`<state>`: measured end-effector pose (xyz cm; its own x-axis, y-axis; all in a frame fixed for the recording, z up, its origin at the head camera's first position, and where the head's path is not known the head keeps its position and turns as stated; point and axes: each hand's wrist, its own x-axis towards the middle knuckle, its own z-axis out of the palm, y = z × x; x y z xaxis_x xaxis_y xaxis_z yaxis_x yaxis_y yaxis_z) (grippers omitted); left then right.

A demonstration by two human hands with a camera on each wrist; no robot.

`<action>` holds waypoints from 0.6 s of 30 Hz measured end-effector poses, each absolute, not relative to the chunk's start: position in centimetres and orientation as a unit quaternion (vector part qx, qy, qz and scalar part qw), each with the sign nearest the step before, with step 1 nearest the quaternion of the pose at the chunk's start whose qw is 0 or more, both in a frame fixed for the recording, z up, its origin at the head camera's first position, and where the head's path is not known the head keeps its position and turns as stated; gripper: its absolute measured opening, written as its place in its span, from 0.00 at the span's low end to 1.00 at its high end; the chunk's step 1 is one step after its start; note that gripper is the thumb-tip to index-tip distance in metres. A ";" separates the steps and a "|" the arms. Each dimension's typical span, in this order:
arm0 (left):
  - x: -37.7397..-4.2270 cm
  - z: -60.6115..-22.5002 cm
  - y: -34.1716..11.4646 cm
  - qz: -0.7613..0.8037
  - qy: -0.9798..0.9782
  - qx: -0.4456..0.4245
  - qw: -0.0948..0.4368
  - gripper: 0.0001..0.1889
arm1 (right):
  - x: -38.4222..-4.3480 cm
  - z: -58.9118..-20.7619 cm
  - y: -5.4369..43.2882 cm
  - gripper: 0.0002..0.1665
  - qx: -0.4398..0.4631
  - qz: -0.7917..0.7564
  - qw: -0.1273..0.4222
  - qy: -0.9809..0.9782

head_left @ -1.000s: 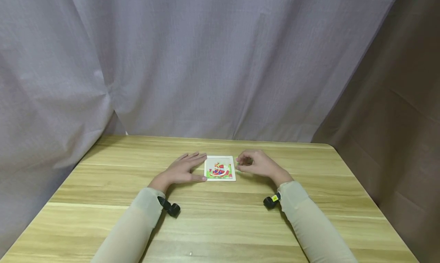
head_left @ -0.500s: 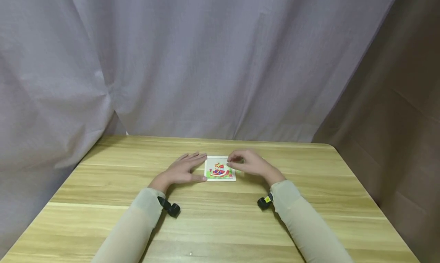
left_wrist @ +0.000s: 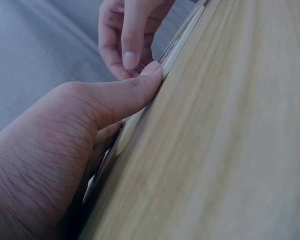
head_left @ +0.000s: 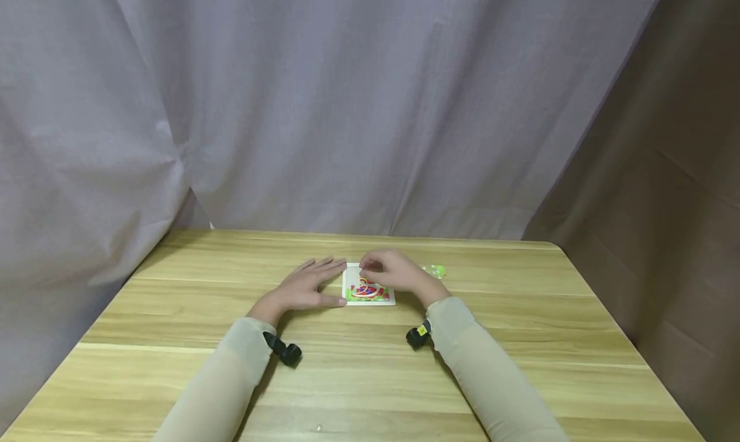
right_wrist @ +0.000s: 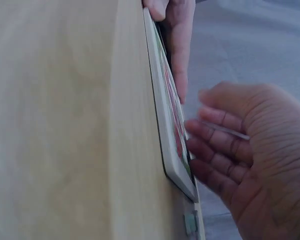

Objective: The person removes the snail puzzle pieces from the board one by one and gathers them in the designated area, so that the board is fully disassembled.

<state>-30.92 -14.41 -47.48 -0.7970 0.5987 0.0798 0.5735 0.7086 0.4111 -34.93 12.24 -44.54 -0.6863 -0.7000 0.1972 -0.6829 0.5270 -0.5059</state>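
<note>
A shallow white puzzle tray (head_left: 370,303) lies flat on the table, its lower part filled with red, blue, white and green picture pieces (head_left: 369,291). My left hand (head_left: 303,286) lies with fingers spread at the tray's left side, thumb on the near left corner; in the left wrist view that thumb (left_wrist: 135,90) presses the edge. Above the tray's upper part, my right hand (head_left: 393,272) has thumb and fingertips together, pinching a small puzzle piece that the fingers mostly hide. Seen from the right wrist, its fingers (right_wrist: 217,145) curl close over the tray.
Loose green-and-white puzzle pieces (head_left: 435,271) lie right of the tray, partly behind my right hand; one piece (right_wrist: 191,223) shows in the right wrist view. The wooden table (head_left: 347,378) ends at a grey curtain (head_left: 324,108).
My right hand has moved left from beside the tray to above its upper part, uncovering the loose pieces on the right. My left hand has stayed at the tray's edge.
</note>
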 end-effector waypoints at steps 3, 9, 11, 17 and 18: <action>-31.0 -47.4 -14.3 0.215 0.922 0.320 0.027 0.48 | -34.9 -44.6 12.1 0.09 -0.388 -0.275 0.010 0.879; -31.0 -47.3 -14.2 0.206 0.925 0.317 0.030 0.49 | -34.8 -45.0 12.3 0.07 -0.386 -0.283 0.009 0.878; -30.9 -47.5 -14.2 0.205 0.926 0.315 0.031 0.49 | -34.7 -45.1 12.4 0.07 -0.383 -0.284 0.011 0.879; -30.9 -47.5 -14.1 0.209 0.925 0.315 0.028 0.49 | -34.6 -45.2 12.5 0.11 -0.374 -0.292 0.016 0.880; -30.9 -47.5 -14.1 0.209 0.925 0.315 0.028 0.49 | -34.6 -45.1 12.6 0.11 -0.371 -0.292 0.014 0.881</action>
